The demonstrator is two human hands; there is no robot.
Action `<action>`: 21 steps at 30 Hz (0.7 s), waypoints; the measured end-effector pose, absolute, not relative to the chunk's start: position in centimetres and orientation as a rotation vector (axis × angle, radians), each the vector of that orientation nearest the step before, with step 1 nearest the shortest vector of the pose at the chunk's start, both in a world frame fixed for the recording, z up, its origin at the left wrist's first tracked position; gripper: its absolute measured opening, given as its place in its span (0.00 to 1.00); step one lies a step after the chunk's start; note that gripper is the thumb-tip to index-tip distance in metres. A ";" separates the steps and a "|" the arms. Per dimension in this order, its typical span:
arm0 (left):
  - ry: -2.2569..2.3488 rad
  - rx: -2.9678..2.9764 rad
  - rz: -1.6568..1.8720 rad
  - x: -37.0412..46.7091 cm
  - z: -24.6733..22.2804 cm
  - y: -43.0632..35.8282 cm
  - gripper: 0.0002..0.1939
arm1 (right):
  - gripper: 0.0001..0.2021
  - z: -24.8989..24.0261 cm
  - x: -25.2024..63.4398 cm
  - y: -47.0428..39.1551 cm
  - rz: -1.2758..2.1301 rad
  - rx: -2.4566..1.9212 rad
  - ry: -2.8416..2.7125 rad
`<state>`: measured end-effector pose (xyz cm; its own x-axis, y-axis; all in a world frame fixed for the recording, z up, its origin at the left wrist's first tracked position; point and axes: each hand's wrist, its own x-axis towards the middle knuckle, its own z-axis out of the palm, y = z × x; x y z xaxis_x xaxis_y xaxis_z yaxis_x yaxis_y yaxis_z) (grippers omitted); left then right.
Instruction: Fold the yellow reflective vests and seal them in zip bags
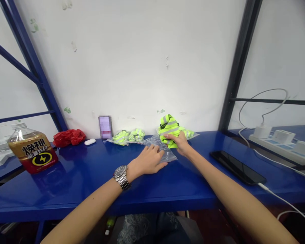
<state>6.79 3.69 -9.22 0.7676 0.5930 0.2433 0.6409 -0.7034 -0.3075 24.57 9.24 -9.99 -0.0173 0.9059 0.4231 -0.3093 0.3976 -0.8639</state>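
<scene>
My right hand [179, 141] is closed round a bundled neon-yellow reflective vest [169, 127] with grey stripes, held a little above the table near the wall. To its left, my left hand [149, 159], with a metal watch on the wrist, rests over a clear plastic bag [169, 155], its fingers curled onto the film. The fingertips are partly hidden. Two bagged yellow bundles, one at left [121, 137] and the other beside it [136, 135], lie at the table's back. Another bagged yellow bundle [187, 133] sits behind my right hand.
On the blue table [99, 179] stand a large drink bottle [32, 149] and a propped phone with blurred screen [105, 127]. A red plastic bag [69, 137] and small white case [89, 142] lie near the wall. At right are a charging phone [237, 167] and power strip [282, 144].
</scene>
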 end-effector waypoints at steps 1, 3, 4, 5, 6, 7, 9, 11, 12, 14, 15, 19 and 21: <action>-0.946 -2.576 -0.174 6.5 -9.1 3.7 0.21 | 0.17 -10.0 24.5 9.2 1.077 -0.637 -1.214; -0.963 -2.580 -0.100 5.9 -9.1 3.7 0.20 | 0.17 -9.9 24.5 9.3 1.078 -0.643 -1.209; -0.976 -2.585 -0.051 5.8 -9.2 3.6 0.16 | 0.18 -9.9 24.5 9.3 1.079 -0.646 -1.210; -0.998 -2.578 -0.015 5.8 -9.4 3.4 0.14 | 0.18 -9.9 24.5 9.4 1.078 -0.647 -1.213; -1.038 -2.554 -0.005 5.8 -9.5 3.1 0.14 | 0.18 -9.9 24.5 9.4 1.074 -0.644 -1.216; -1.107 -2.507 -0.028 5.9 -9.5 2.8 0.15 | 0.18 -9.8 24.6 9.4 1.071 -0.640 -1.219; -1.316 -2.343 -0.156 6.2 -9.3 2.4 0.17 | 0.17 -9.7 24.8 9.3 1.070 -0.621 -1.228; -1.517 -2.156 -0.295 6.2 -8.8 2.4 0.19 | 0.16 -9.5 25.0 9.0 1.099 -0.611 -1.265; -1.584 -2.089 -0.342 6.0 -8.5 2.5 0.21 | 0.16 -9.4 25.0 8.8 1.126 -0.617 -1.302; -1.640 -2.071 -0.369 5.3 -7.9 3.0 0.27 | 0.16 -9.3 25.1 8.4 1.176 -0.654 -1.402; -1.640 -2.110 -0.356 4.8 -7.6 3.3 0.30 | 0.17 -9.3 25.1 8.3 1.191 -0.682 -1.458; -1.505 -2.315 -0.346 1.9 -6.2 4.9 0.37 | 0.19 -9.7 25.1 8.5 1.094 -0.787 -1.688; -1.362 -2.459 -0.370 0.5 -5.6 5.9 0.36 | 0.20 -9.8 25.2 8.8 0.889 -0.844 -1.824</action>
